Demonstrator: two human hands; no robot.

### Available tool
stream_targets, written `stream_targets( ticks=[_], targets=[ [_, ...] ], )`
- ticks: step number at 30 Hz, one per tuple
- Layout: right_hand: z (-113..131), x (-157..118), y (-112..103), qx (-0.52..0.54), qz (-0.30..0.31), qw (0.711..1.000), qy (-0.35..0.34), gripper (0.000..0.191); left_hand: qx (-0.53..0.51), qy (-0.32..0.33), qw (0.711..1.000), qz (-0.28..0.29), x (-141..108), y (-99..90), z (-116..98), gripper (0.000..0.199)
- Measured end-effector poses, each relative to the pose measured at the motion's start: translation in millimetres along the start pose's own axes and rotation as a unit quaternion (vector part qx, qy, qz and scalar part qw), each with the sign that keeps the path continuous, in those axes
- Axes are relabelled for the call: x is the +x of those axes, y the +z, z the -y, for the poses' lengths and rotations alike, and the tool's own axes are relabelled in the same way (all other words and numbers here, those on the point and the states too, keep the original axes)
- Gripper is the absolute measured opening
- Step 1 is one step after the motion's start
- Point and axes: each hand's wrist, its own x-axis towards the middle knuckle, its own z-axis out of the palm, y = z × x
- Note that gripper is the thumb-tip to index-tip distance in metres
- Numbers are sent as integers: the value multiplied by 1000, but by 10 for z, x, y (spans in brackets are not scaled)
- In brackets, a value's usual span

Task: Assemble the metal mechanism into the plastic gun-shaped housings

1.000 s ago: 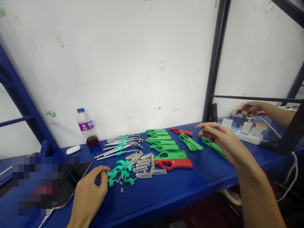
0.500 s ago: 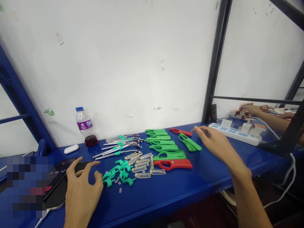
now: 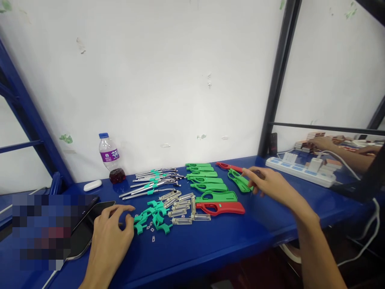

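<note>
My left hand (image 3: 111, 233) hovers at the left with fingers curled and thumb apart, beside a pile of teal plastic triggers (image 3: 159, 216). My right hand (image 3: 269, 184) has its fingers closed around a slim dark-handled tool (image 3: 259, 174), mostly hidden by the hand. Just left of its fingertips lies a green lighter casing (image 3: 239, 181), with a red casing (image 3: 228, 166) behind. Several more green casings (image 3: 210, 187) form a column, with a red casing (image 3: 227, 208) at the front. Clear fuel tanks (image 3: 182, 220) and metal lighter tubes with wires (image 3: 147, 188) lie left of these.
A drink bottle (image 3: 111, 160) and a white case (image 3: 92, 185) stand by the wall. At the left lie a partly blurred phone (image 3: 81, 237) and cable. A power strip (image 3: 297, 170) sits at the right near a black post (image 3: 279, 80). Small pale clips (image 3: 153, 239) lie in front.
My right hand has lowered slightly, its fingers drawn closer together near the green casing. My left hand has moved slightly right, its fingers more curled. The view has shifted slightly.
</note>
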Motion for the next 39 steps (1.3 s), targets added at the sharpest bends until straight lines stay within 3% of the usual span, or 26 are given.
stream_targets(
  ticks=[7,16,39],
  targets=[
    [-54,-27,-57,38,41,998,42,36,-17,-2,999,52,26,95,34,46],
    [-85,-29,-84,69,67,993,65,36,-13,2,997,70,23,100,50,50],
    [-94,-36,-87,48,64,995,54,41,-11,13,998,66,17,50,-15,50]
  ],
)
